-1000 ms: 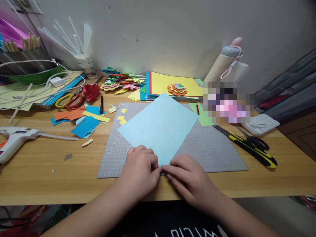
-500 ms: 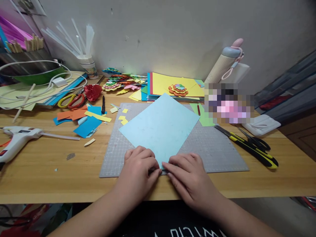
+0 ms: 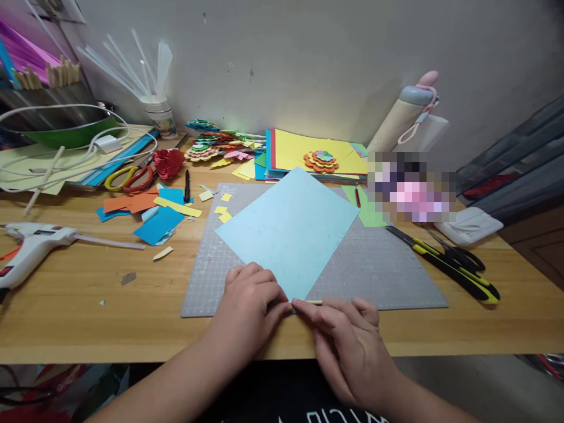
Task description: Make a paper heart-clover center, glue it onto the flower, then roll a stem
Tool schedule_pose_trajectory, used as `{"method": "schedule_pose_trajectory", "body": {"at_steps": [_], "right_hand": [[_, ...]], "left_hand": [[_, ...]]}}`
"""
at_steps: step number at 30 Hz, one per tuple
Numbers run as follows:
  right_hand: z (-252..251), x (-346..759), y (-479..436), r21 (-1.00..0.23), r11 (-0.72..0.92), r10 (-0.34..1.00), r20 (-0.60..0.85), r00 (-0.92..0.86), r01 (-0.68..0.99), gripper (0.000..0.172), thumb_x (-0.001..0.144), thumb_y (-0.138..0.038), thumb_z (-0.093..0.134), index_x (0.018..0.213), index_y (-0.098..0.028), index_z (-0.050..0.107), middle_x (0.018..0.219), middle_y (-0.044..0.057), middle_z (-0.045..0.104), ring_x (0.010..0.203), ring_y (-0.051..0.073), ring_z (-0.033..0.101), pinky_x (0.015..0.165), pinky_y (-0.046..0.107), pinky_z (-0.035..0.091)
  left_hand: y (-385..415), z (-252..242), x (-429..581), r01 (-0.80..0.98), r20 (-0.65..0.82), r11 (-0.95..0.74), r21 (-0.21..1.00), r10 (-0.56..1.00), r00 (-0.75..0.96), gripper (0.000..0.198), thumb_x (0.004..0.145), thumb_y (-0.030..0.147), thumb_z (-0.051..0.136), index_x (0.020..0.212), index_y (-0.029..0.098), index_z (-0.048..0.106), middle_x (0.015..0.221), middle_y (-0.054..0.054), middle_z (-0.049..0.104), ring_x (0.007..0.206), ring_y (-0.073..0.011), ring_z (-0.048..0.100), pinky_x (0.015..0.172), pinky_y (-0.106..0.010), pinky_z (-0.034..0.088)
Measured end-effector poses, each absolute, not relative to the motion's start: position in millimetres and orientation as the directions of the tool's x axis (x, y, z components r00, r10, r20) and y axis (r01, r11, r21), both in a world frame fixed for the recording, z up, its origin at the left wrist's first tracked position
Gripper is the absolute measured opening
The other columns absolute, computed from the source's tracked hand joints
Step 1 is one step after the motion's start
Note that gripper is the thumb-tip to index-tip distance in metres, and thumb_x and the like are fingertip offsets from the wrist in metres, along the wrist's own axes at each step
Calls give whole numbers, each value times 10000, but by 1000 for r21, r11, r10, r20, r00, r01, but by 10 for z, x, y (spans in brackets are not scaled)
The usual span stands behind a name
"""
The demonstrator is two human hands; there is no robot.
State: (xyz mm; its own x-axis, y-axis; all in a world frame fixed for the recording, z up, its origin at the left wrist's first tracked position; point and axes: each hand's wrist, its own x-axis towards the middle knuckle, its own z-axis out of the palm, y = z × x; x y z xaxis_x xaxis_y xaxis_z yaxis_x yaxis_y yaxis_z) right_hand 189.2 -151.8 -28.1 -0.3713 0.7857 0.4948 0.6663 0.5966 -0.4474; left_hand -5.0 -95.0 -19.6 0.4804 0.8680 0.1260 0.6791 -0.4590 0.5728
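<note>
A light blue sheet of paper (image 3: 291,232) lies turned like a diamond on the grey cutting mat (image 3: 374,270), one corner towards me. My left hand (image 3: 253,302) is closed at that near corner, thumb and forefinger pinching its tip. From the corner a thin pale wooden stick (image 3: 314,302) runs rightward under the fingers of my right hand (image 3: 348,329). That hand has its forefinger stretched out, its tip touching the corner beside my left fingertips, and its thumb lies apart, lower down. Part of the stick is hidden by both hands.
Scissors (image 3: 465,255) and a yellow-black utility knife (image 3: 458,273) lie on the right. Paper scraps (image 3: 158,226) and a white glue gun (image 3: 35,249) are on the left. Behind stand stacked coloured papers (image 3: 291,150), paper flowers (image 3: 202,154) and a bottle (image 3: 399,114).
My right hand has shifted right and turned, its fingers more stretched out, and the stick now shows beside it. My left hand keeps its pinch at the corner. The view has shifted slightly.
</note>
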Motion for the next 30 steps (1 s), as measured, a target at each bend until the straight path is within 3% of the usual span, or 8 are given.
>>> {"method": "schedule_pose_trajectory", "body": {"at_steps": [5,11,17,20,30], "right_hand": [[-347,1855,-1535,-432,580,798,470,-377,690,362,872,-87,491,1230,-130,527,1020,56,717,836,194,616,805,361,259],[-349,1833,-1520,-373,621,769,460,-444,690,383,875,-92,480,1258,-83,496,1016,110,698,846,223,595,793,375,267],[-390,1873,-1557,-397,639,761,455,-463,659,464,864,-83,477,1328,-71,457,905,73,691,837,214,585,819,374,260],[-420,1904,-1582,-371,648,751,457,-477,665,473,859,-63,472,1332,-72,456,974,88,701,819,201,586,816,370,254],[-411,1888,-1613,-340,647,745,475,-468,683,483,852,-55,463,1335,-73,455,993,90,717,800,199,595,794,363,252]], "left_hand": [[-964,-176,-105,664,85,-463,587,851,518,98,830,164,642,775,240,673,786,34,680,854,-198,553,764,-373,286],[-1003,-152,-98,683,115,-462,566,864,490,101,829,164,637,744,216,633,791,17,661,860,-203,547,756,-372,282],[-1021,-137,-108,691,127,-465,554,867,482,114,826,163,620,723,207,601,775,14,642,837,-202,533,750,-375,284],[-1029,-120,-103,684,124,-455,570,871,475,120,820,145,602,714,200,593,766,15,632,833,-195,532,758,-376,288],[-1041,-159,-148,633,195,-593,498,788,585,186,918,160,489,774,187,604,803,-7,639,842,-194,524,762,-367,307]]}}
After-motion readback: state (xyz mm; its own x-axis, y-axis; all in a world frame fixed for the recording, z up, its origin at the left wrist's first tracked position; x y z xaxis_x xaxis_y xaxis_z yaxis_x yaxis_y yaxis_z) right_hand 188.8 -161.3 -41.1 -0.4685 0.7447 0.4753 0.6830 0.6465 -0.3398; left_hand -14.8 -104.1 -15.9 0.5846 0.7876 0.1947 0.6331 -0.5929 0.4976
